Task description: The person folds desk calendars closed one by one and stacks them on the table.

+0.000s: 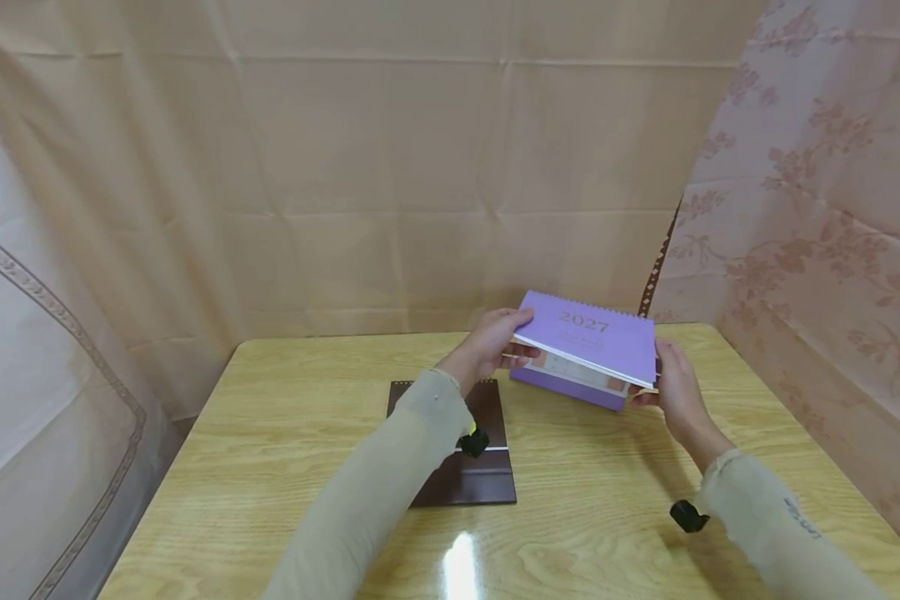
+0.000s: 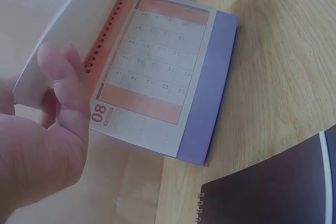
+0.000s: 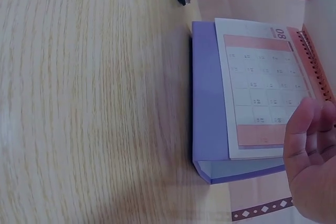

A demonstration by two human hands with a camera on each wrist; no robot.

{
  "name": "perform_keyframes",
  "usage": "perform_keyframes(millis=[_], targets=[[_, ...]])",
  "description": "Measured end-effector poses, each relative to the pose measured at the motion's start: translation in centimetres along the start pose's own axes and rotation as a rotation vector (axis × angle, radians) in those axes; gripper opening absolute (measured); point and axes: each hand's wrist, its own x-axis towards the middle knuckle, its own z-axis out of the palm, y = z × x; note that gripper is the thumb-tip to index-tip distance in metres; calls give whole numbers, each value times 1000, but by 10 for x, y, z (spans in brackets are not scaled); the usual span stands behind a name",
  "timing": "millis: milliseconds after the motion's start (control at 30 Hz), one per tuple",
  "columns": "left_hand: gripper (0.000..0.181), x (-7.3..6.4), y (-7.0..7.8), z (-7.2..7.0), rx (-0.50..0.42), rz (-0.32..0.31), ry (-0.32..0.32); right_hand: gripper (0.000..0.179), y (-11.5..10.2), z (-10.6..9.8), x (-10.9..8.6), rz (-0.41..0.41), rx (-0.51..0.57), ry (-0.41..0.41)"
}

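A purple spiral-bound desk calendar point(image 1: 592, 342) marked 2027 stands on the far right of the table, its cover and some leaves lifted. My left hand point(image 1: 491, 337) pinches the left edge of those leaves, thumb on top and fingers beneath. At the opposite edge, my right hand point(image 1: 678, 387) holds the leaves, its thumb mostly hidden in the head view. Under them shows a calendar page point(image 2: 157, 61) with an 08 month grid and orange bands, resting against the purple stand point(image 3: 207, 98). A dark brown spiral calendar point(image 1: 495, 479) lies left of it, partly behind my left sleeve.
The wooden table point(image 1: 285, 433) reaches back to a beige curtain point(image 1: 375, 167). A pink floral cloth point(image 1: 817, 208) hangs along the right side and a white cloth point(image 1: 37, 350) along the left. Small black devices point(image 1: 688, 517) sit at both wrists.
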Motion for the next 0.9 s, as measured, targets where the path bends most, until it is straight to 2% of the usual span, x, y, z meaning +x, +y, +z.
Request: perform_keyframes(millis=[267,500,633,900], targets=[[32,3,-7,-2,-3,-23,38,34,-2,0,-3,-28,-46,37],[31,4,-12,-3,10,-34,48,20,-1,2,-2,-19,-46,78],[33,2,-14,-5,33,-38,64,20,1,4,-1,-26,-26,80],[35,2,-22,-10,71,-41,79,23,3,5,-1,-28,-51,79]])
